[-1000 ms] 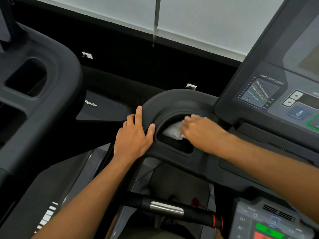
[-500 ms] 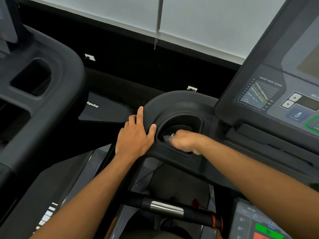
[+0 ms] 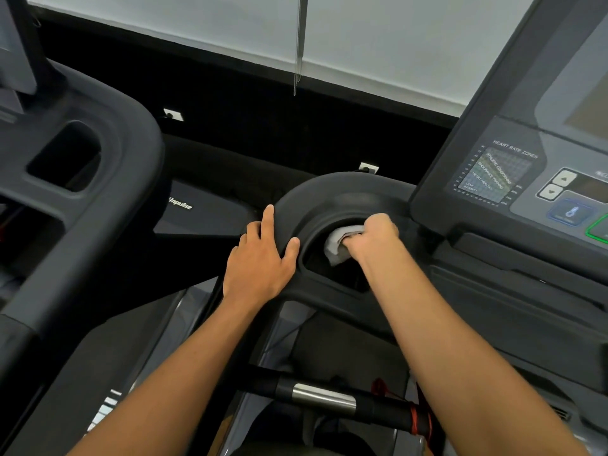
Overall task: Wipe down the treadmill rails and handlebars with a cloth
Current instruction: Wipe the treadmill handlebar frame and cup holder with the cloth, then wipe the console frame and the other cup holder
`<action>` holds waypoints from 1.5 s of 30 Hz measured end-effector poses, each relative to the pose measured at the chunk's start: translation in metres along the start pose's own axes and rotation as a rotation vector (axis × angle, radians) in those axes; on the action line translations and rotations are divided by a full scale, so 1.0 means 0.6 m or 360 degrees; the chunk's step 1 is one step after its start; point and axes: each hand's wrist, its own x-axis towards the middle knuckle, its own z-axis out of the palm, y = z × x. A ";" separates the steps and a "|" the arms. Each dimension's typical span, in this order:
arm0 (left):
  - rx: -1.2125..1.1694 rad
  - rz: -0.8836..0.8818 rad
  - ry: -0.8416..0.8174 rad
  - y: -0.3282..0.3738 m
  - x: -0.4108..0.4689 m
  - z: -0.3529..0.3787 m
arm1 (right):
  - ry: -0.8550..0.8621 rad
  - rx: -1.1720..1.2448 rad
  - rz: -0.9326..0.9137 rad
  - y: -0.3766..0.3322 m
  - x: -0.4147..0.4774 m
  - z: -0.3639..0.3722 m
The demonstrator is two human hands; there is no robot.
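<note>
A white cloth (image 3: 339,243) is bunched inside the round cup-holder recess of the treadmill's black console frame (image 3: 332,189). My right hand (image 3: 375,238) is closed on the cloth and presses it against the recess's right inner wall. My left hand (image 3: 261,258) lies flat and open on the frame's outer left curve, fingers spread, thumb at the recess rim. Below, a black handlebar with a silver sensor band (image 3: 324,398) crosses between my forearms.
The console panel with a heart-rate chart and buttons (image 3: 513,179) rises at the right. A neighbouring treadmill's black frame (image 3: 98,166) fills the left side. A red cord (image 3: 418,419) hangs at the handlebar's right end. A white wall and dark baseboard lie beyond.
My right hand has swept with the cloth inside the recess, from the near edge half a second ago to the right inner wall, and the cloth shows again. The left hand stays put.
</note>
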 end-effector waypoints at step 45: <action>-0.1066 0.0378 -0.0557 0.178 -0.073 -0.099 | -0.0591 -0.1823 -0.1604 -0.082 -0.152 -0.397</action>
